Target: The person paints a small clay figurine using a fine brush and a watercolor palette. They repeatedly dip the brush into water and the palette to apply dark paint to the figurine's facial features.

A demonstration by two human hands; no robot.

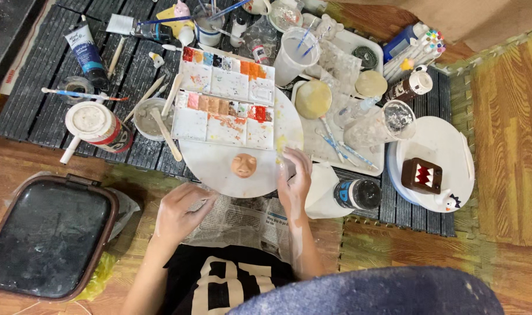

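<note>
Plastic tub [47,236] with a dark lid sits far left on the wooden floor, apart from the work. We note a lidded jar [97,125] and a grey mixing cup [149,119] with a stick on the dark slatted surface [32,99], both close to the paints.

Left hand [181,213] rests at the near rim of the round white board [219,166], fingers loosely curled and holding nothing that we can see; it seems to steady the board. On that board lies a small clay face [243,165], skin-coloured, face up, just below the paint palette [225,105], so colour is within short reach.

Right hand [295,181] touches the board's right edge, fingers narrow, pinching something pale; we cannot tell what. Newspaper [242,219] lies under the board, likely to catch spills.

Further right, a white tray [359,163] carries brushes and clay discs, and a white plate [452,151] holds a brown toothy figure [422,175].
</note>
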